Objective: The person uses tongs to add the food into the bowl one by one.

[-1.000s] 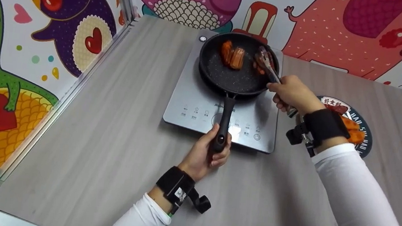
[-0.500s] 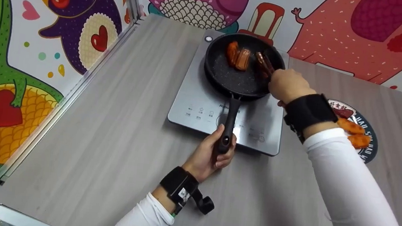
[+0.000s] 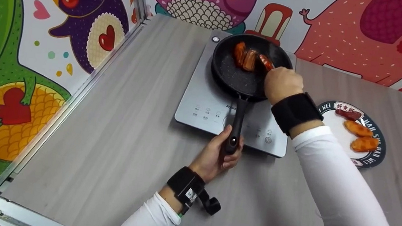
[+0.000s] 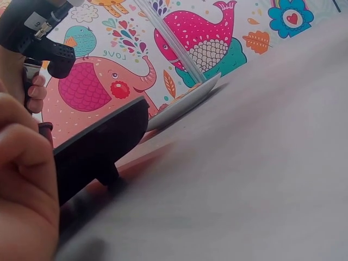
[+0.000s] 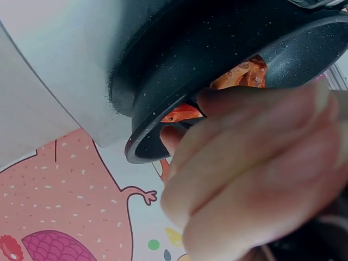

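A black frying pan (image 3: 234,77) sits on the silver induction cooker (image 3: 197,96). My left hand (image 3: 215,158) grips its handle (image 3: 239,116) from the near side. Over the pan's right rim, my right hand (image 3: 285,85) holds metal tongs, now mostly hidden behind the hand. The tongs' end reaches a glossy red piece of food (image 3: 266,62) in the pan. To its left lie a ridged brown piece (image 3: 249,60) and an orange-brown one (image 3: 239,54). The right wrist view has my knuckles (image 5: 234,168) beside the pan wall (image 5: 201,54).
Right of the cooker, a dark-rimmed plate (image 3: 379,158) bears two orange pieces (image 3: 364,144) and a dark red one (image 3: 348,115). Cartoon-printed walls (image 3: 333,37) stand behind and at the left of the grey wooden table (image 3: 132,102).
My right hand has turned and moved in over the pan's right side, covering the tongs. The red piece has shifted left towards the other two. My left hand keeps its grip on the handle.
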A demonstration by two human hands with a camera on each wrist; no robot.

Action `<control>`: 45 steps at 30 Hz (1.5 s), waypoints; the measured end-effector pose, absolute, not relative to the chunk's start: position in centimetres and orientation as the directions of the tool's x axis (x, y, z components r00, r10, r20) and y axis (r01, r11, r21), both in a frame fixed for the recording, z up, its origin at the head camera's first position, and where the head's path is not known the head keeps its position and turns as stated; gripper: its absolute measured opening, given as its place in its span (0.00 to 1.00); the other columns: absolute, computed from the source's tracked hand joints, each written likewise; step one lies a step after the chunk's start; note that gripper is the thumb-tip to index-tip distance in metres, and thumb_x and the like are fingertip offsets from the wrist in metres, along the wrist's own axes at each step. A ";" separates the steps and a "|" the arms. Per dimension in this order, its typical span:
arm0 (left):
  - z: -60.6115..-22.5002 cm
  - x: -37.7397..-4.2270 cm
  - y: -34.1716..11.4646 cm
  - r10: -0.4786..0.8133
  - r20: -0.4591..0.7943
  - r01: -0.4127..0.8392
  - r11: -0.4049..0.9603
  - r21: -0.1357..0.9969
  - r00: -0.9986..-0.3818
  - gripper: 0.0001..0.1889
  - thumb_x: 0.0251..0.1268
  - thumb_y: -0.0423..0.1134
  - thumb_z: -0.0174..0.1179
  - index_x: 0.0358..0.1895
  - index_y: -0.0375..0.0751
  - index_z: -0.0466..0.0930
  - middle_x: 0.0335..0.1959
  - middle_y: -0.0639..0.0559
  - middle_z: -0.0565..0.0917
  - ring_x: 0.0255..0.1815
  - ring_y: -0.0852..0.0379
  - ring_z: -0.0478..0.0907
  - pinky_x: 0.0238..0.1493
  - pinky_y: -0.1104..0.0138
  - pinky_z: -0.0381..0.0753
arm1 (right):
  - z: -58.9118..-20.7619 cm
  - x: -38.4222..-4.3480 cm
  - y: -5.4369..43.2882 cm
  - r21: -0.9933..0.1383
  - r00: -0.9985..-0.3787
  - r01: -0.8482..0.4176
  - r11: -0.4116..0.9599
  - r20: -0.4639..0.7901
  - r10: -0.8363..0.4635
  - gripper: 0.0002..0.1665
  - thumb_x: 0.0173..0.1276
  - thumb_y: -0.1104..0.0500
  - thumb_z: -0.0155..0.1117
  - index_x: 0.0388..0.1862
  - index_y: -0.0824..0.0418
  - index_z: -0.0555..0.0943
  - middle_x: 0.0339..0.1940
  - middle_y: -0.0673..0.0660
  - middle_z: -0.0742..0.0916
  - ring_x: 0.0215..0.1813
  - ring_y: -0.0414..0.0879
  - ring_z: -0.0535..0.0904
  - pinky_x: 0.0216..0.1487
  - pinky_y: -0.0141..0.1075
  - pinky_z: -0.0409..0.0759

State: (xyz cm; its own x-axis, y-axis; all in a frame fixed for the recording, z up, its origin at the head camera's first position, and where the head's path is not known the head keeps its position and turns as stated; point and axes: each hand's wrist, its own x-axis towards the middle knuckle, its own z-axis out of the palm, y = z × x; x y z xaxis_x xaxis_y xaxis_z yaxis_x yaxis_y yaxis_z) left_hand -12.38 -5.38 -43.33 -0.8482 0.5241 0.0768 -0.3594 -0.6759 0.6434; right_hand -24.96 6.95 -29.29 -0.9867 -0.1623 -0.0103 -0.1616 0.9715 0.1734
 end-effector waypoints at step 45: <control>-43.3 -12.4 -5.6 0.532 0.141 -0.335 -0.694 0.638 -0.835 0.22 0.69 0.55 0.34 0.31 0.41 0.67 0.10 0.59 0.61 0.09 0.64 0.56 0.10 0.73 0.52 | -32.9 -18.2 14.1 -0.467 -0.956 -0.258 0.846 0.251 -0.154 0.31 0.51 0.57 0.60 0.56 0.58 0.69 0.24 0.53 0.75 0.26 0.49 0.70 0.26 0.39 0.64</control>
State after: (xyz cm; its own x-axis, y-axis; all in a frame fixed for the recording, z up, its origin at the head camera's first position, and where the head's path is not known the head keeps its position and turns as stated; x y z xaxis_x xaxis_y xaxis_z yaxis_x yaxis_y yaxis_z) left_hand -12.39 -5.56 -43.29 -0.8346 0.5324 0.1409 -0.3347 -0.6935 0.6380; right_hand -18.23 14.10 -32.85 -0.9558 -0.1536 0.2507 -0.2583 0.8458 -0.4667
